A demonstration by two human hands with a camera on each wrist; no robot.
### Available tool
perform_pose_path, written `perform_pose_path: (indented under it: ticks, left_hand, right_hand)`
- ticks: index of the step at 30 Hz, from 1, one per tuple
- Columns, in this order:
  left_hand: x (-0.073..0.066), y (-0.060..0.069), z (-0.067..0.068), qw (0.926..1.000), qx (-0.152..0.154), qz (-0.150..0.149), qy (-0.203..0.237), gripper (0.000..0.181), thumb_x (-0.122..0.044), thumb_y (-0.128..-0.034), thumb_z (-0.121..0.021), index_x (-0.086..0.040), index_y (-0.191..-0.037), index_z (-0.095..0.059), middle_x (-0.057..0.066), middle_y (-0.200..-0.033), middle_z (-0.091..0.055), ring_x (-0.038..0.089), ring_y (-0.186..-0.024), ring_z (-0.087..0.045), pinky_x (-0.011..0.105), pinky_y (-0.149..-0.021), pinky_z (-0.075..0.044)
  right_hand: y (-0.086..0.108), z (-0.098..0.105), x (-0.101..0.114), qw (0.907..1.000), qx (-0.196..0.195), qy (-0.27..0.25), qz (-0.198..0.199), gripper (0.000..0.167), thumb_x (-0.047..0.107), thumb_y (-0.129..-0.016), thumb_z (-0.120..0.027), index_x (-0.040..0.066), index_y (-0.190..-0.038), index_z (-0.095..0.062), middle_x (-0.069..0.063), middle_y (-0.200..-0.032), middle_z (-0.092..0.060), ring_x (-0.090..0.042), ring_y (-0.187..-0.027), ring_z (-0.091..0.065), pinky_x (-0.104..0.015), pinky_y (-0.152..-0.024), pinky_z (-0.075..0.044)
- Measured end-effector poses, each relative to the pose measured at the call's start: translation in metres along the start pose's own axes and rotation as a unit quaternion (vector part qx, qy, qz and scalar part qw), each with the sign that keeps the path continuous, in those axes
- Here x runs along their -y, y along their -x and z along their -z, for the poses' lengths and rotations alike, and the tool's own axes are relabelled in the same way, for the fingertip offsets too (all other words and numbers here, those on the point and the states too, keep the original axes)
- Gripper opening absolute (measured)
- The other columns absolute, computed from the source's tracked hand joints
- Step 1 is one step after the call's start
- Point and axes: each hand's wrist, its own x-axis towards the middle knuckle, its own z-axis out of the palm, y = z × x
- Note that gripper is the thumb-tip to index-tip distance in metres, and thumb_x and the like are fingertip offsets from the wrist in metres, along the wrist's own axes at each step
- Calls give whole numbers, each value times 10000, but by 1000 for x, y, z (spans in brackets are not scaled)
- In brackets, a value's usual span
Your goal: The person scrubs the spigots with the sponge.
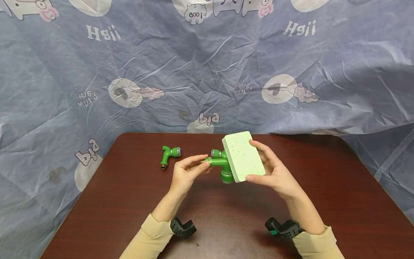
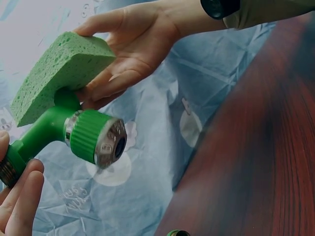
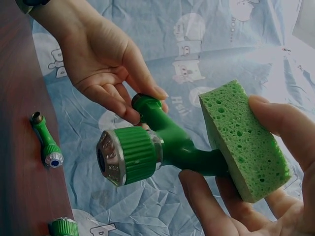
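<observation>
My left hand (image 1: 183, 176) pinches the threaded end of a green hose nozzle (image 1: 220, 162) between thumb and fingers. The nozzle's ribbed head with its silver dial face (image 2: 110, 142) points down in the head view. My right hand (image 1: 275, 171) grips a light green sponge (image 1: 244, 156) by its edges, thumb on one side and fingers on the other. In the right wrist view the sponge (image 3: 246, 142) sits against the nozzle's far end, hiding that tip. Fingers of the right hand also lie close under the nozzle (image 3: 179, 145); whether they touch it I cannot tell.
On the dark red-brown table (image 1: 129, 208), a second green nozzle (image 1: 168, 155) lies at the back left. Another green nozzle (image 1: 216, 154) lies behind the held one, partly hidden. A blue-grey printed cloth (image 1: 194, 64) hangs behind the table. Black cameras (image 1: 183, 228) sit on both wrists.
</observation>
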Motion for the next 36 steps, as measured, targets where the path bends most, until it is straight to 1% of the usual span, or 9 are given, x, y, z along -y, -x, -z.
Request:
perform_pose_path:
  ticks: [5,7,9,12,15,20,25,30,36]
  left_hand:
    - [0,1,1,9999,72,104,106,383,64,-815,-672,230,-1131,-532,164,-995,-676,259,-752,-691,468,-729,-552]
    - [0,1,1,9998,127,133,116,397,70,-807,-676,228,-1140,-527,177,-1031,-665,273,-766,-690,485,-735,-546]
    - [0,1,1,9997,165,182,-7,407,82,-791,-684,213,-1147,-536,142,-1028,-674,241,-783,-690,449,-737,-556]
    - [0,1,2,9991,226,255,-263,430,118,-756,-689,186,-1158,-551,82,-1022,-683,183,-806,-684,335,-721,-569]
    - [0,1,3,9978,279,279,-532,433,132,-740,-692,162,-1155,-571,65,-1027,-683,143,-820,-674,257,-701,-559]
    - [1,1,4,9967,292,223,-726,402,123,-744,-698,146,-1131,-592,51,-985,-686,140,-812,-672,256,-697,-559]
    - [2,0,4,9970,228,155,-728,410,83,-745,-725,160,-1124,-587,38,-951,-695,165,-803,-676,264,-700,-560]
    - [2,1,3,9967,160,216,-761,418,51,-743,-745,151,-1122,-597,7,-918,-694,154,-789,-674,263,-696,-560]
    - [1,1,3,9967,160,74,-795,381,101,-738,-718,152,-1099,-608,-19,-889,-696,150,-778,-670,272,-710,-562]
  right_hand:
    - [-1,-2,0,9999,-62,51,66,838,-205,-747,-623,83,-1451,-272,-96,-1264,-496,-178,-988,-604,-290,-767,-552]
    - [-1,-2,0,9999,-91,60,56,835,-205,-747,-623,81,-1449,-275,-95,-1263,-498,-179,-986,-604,-293,-764,-553]
    - [0,-2,0,9999,-124,57,39,836,-209,-744,-623,82,-1448,-279,-95,-1263,-500,-179,-985,-606,-295,-763,-554]
    - [0,-1,0,9999,-155,49,11,835,-212,-745,-620,87,-1447,-281,-95,-1262,-499,-179,-983,-606,-297,-764,-554]
    - [0,0,0,9998,-167,52,-22,830,-207,-753,-617,92,-1449,-279,-94,-1270,-494,-178,-989,-604,-296,-771,-552]
    - [0,0,0,9998,-198,76,-49,824,-204,-757,-613,90,-1449,-277,-94,-1273,-495,-179,-994,-603,-293,-779,-549]
    - [0,0,-1,9997,-212,74,-67,820,-204,-758,-612,89,-1447,-277,-98,-1260,-501,-179,-985,-608,-293,-774,-550]
    - [-1,0,-2,9997,-229,61,-104,817,-197,-763,-613,88,-1449,-271,-92,-1258,-501,-172,-984,-606,-287,-774,-549]
    - [-1,1,-2,9997,-244,38,-77,819,-197,-765,-611,86,-1453,-268,-86,-1255,-503,-166,-984,-605,-278,-771,-548]
